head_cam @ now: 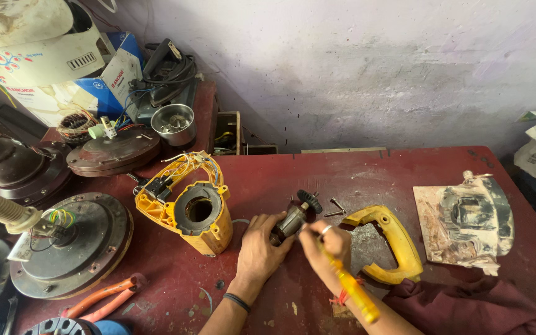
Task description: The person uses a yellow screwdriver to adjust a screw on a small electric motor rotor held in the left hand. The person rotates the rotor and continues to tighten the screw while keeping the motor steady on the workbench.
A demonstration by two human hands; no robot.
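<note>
A worn red surface point(367, 180) meets a pale purple wall point(355, 68). Beside the yellow motor housing point(193, 211), the left hand point(262, 248) grips the armature point(293, 220); the right hand point(325, 245) clasps a yellow screwdriver point(355, 291).

On the red table point(404, 170) the left hand point(260, 245) grips a motor armature point(294, 218) with a black fan at its end, and the right hand point(327, 245) holds a yellow screwdriver point(352, 290) against it. Just left stands a yellow motor housing point(190, 208), and to the right lies a yellow handle cover point(398, 245), with loose screws point(335, 208) near the armature.
</note>
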